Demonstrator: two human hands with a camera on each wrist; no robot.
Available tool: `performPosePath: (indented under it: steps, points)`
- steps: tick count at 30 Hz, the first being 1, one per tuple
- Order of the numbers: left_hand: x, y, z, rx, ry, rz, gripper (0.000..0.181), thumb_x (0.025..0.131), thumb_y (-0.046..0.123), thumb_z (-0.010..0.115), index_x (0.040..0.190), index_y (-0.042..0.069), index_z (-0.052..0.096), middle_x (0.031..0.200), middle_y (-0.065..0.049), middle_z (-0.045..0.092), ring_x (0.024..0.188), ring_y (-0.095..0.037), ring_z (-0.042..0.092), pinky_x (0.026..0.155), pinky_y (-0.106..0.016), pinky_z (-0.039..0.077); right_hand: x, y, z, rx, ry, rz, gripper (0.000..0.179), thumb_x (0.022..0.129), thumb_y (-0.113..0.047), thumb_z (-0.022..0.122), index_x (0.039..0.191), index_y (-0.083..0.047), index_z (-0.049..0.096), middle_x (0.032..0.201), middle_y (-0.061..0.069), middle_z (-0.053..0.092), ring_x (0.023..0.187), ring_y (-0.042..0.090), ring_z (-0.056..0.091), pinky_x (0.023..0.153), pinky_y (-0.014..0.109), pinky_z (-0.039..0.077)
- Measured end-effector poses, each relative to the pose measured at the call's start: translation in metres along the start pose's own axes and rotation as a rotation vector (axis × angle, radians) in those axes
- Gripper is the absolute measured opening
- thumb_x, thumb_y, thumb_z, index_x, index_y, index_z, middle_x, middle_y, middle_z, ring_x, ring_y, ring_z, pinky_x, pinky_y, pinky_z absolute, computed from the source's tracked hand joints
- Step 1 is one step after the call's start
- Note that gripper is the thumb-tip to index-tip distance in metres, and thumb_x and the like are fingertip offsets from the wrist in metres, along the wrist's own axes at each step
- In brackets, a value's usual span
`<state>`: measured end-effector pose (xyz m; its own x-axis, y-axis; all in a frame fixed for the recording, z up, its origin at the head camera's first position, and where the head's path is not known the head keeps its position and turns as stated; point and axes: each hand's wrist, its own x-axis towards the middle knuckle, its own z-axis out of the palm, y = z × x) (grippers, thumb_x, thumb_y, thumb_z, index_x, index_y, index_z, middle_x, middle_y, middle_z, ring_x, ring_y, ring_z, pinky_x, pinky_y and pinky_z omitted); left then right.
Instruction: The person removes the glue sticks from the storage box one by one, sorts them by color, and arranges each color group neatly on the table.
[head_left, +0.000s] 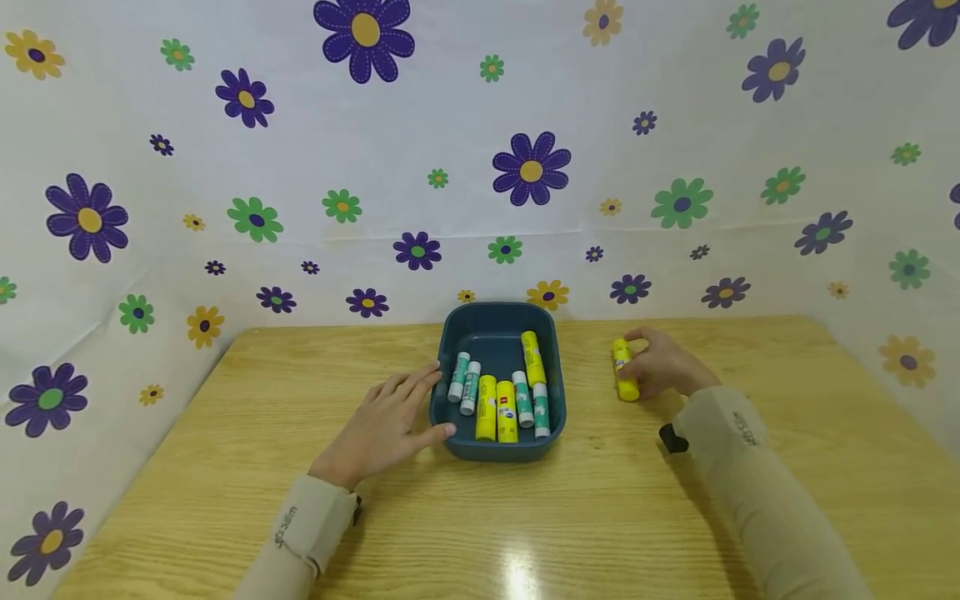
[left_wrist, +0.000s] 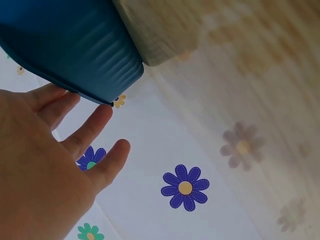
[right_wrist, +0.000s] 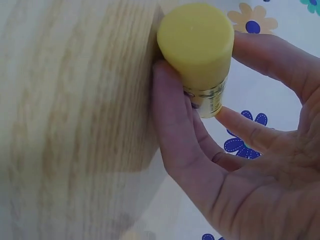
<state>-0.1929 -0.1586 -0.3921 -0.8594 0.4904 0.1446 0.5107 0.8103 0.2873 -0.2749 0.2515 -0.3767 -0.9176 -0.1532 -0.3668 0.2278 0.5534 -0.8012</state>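
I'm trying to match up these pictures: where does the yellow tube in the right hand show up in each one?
Head: the yellow tube is to the right of the blue bin, in the person's right hand.
Left wrist: not in this picture.
Right wrist: near the top, slightly right of centre, with one yellow end facing the camera.
Shared landmark: the white flower-patterned backdrop appears in all three.
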Motion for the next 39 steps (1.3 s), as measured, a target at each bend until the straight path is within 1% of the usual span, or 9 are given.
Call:
performPosePath:
  steps: [7,10,15,21,25,29,32,35,39]
  points:
    - [0.0,0.0,0.0,0.001,-0.008,-0.006,0.082,0.098,0.061,0.053,0.156,0.004,0.038,0.165,-0.01,0.029,0.144,-0.042,0.035,0.114,-0.065,0.026,-0.003,-0.003,0.0,-0.037,-0.007,0.006,0.082,0.087,0.001,0.07,0.152,0.008,0.02,0.143,0.043,0.03,0.115,0.049,0.052,0.086,0.054,0.058]
    - [-0.001,-0.001,0.0,-0.006,-0.008,-0.008,0.082,0.098,0.059,0.054,0.156,0.004,0.037,0.165,-0.01,0.029,0.144,-0.043,0.034,0.114,-0.066,0.026,-0.003,-0.004,0.001,-0.049,-0.013,0.01,0.082,0.088,-0.001,0.069,0.152,0.007,0.02,0.143,0.042,0.029,0.116,0.049,0.052,0.085,0.052,0.058]
    - [-0.002,-0.002,0.001,-0.011,-0.011,-0.019,0.082,0.098,0.059,0.054,0.157,0.004,0.037,0.165,-0.011,0.029,0.144,-0.045,0.034,0.113,-0.067,0.025,-0.002,-0.005,0.0,-0.062,-0.018,0.034,0.084,0.09,-0.007,0.07,0.155,0.005,0.018,0.145,0.041,0.029,0.118,0.049,0.053,0.088,0.05,0.058]
    - [-0.002,0.0,0.001,-0.018,-0.017,-0.018,0.083,0.098,0.061,0.053,0.157,0.005,0.036,0.165,-0.011,0.028,0.144,-0.046,0.033,0.114,-0.067,0.025,-0.004,-0.002,-0.004,-0.04,-0.021,0.065,0.088,0.093,-0.013,0.069,0.157,0.006,0.011,0.146,0.041,0.028,0.122,0.05,0.052,0.09,0.05,0.057]
    - [-0.002,0.0,0.001,-0.015,-0.005,-0.015,0.082,0.098,0.059,0.055,0.157,0.005,0.037,0.165,-0.011,0.029,0.143,-0.046,0.034,0.114,-0.067,0.025,-0.003,-0.002,-0.008,-0.051,-0.012,0.071,0.086,0.097,-0.02,0.067,0.156,0.008,0.011,0.144,0.041,0.033,0.122,0.05,0.052,0.09,0.05,0.057]
    - [-0.004,0.0,0.0,-0.01,-0.005,-0.021,0.081,0.098,0.058,0.056,0.156,0.004,0.038,0.164,-0.011,0.03,0.143,-0.046,0.035,0.114,-0.066,0.026,-0.001,-0.003,-0.012,-0.042,0.005,0.077,0.082,0.101,-0.024,0.063,0.156,0.009,0.012,0.136,0.038,0.043,0.113,0.042,0.057,0.087,0.044,0.059]
    - [-0.005,0.0,0.001,-0.015,-0.015,-0.025,0.082,0.098,0.06,0.054,0.156,0.004,0.038,0.164,-0.011,0.03,0.143,-0.046,0.035,0.113,-0.067,0.025,-0.001,-0.002,-0.016,-0.01,0.021,0.075,0.08,0.103,-0.025,0.06,0.155,0.011,0.011,0.135,0.037,0.044,0.106,0.036,0.058,0.085,0.041,0.059]
    - [-0.004,0.0,0.002,-0.015,-0.011,-0.023,0.083,0.098,0.062,0.052,0.156,0.005,0.038,0.164,-0.011,0.03,0.143,-0.046,0.035,0.114,-0.067,0.025,-0.004,-0.01,-0.021,0.013,0.053,0.052,0.078,0.104,-0.026,0.057,0.154,0.012,0.011,0.14,0.039,0.039,0.111,0.04,0.056,0.09,0.045,0.057]
    - [-0.002,0.0,0.002,-0.009,-0.002,-0.015,0.083,0.098,0.062,0.053,0.157,0.005,0.037,0.164,-0.011,0.03,0.143,-0.045,0.035,0.114,-0.066,0.026,-0.007,-0.03,-0.028,0.035,0.096,-0.003,0.076,0.105,-0.027,0.055,0.154,0.012,0.013,0.147,0.039,0.033,0.126,0.049,0.048,0.099,0.051,0.051]
